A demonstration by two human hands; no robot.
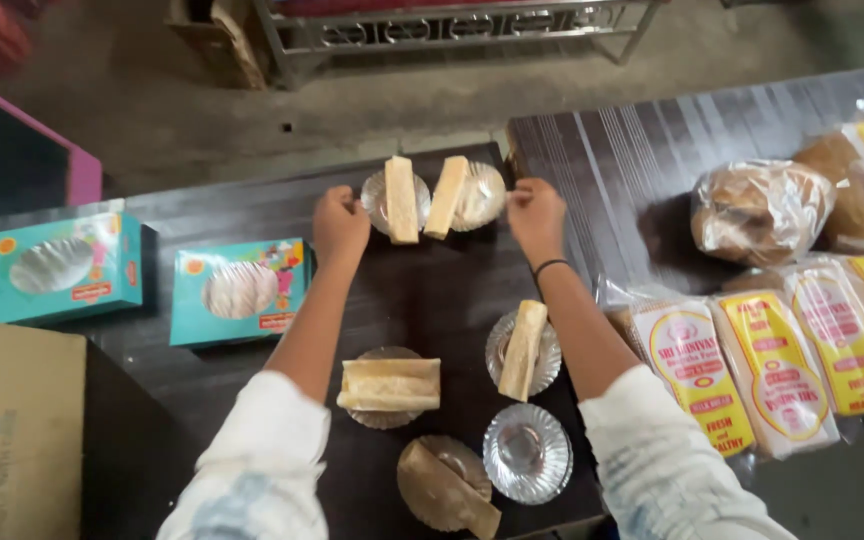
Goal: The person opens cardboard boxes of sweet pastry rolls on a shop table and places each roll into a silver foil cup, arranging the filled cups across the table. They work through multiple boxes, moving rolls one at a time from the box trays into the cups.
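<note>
My left hand (339,226) pinches the left rim of a small silver foil plate (377,200) that carries a pale rectangular slab (401,198). My right hand (535,212) pinches the right edge of the neighbouring foil plate (485,195), which holds another slab (446,196). Both plates sit side by side at the far edge of a dark table (422,290). Nearer to me are more foil plates: one with two stacked slabs (390,384), one with a single slab (523,349), one empty (526,452), and one with a brownish slab (449,486).
Two teal boxes with clear windows (61,266) (238,290) lie at the left. A cardboard box (14,430) fills the lower left. Bagged buns (758,210) and yellow-labelled bread packets (772,365) crowd a second dark table at the right. A metal frame (432,30) stands beyond.
</note>
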